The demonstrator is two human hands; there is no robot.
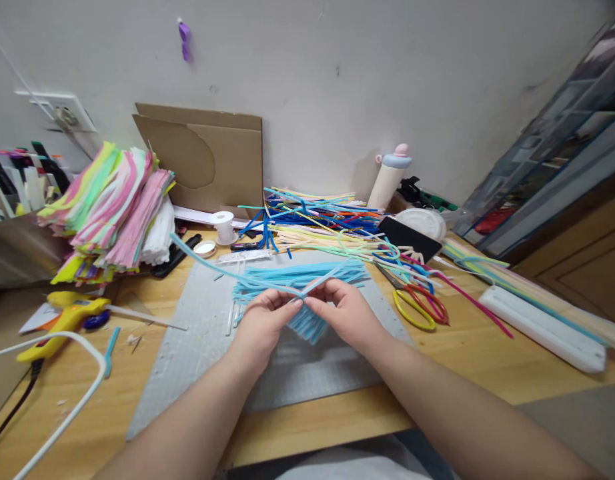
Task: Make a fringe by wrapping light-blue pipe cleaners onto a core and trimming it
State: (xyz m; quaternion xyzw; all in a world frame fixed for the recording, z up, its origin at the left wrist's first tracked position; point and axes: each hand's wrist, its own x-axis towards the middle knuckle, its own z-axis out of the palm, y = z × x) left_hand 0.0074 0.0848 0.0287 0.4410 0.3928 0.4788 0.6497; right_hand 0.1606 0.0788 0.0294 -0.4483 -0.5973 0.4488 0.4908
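Note:
Both hands meet above the grey cutting mat (187, 353), thumbs and fingertips pinched close together. My left hand (265, 320) is closed on light blue pipe cleaners (212, 270), one of which sticks out long to the upper left. My right hand (345, 313) pinches the same blue strands, whose other end rises to the upper right. Below the fingertips hangs a woven-looking blue piece (310, 327), partly hidden by the hands. Behind them a pile of light blue pipe cleaners (267, 275) lies across the mat.
Left are a yellow glue gun (70, 323), a white cable (95, 363) and colourful pipe-cleaner bundles (117, 207). Behind stand cardboard (212, 160), a white spool (224, 228) and a bottle (387, 177). Scissors (420, 307) and a power strip (542, 327) lie right.

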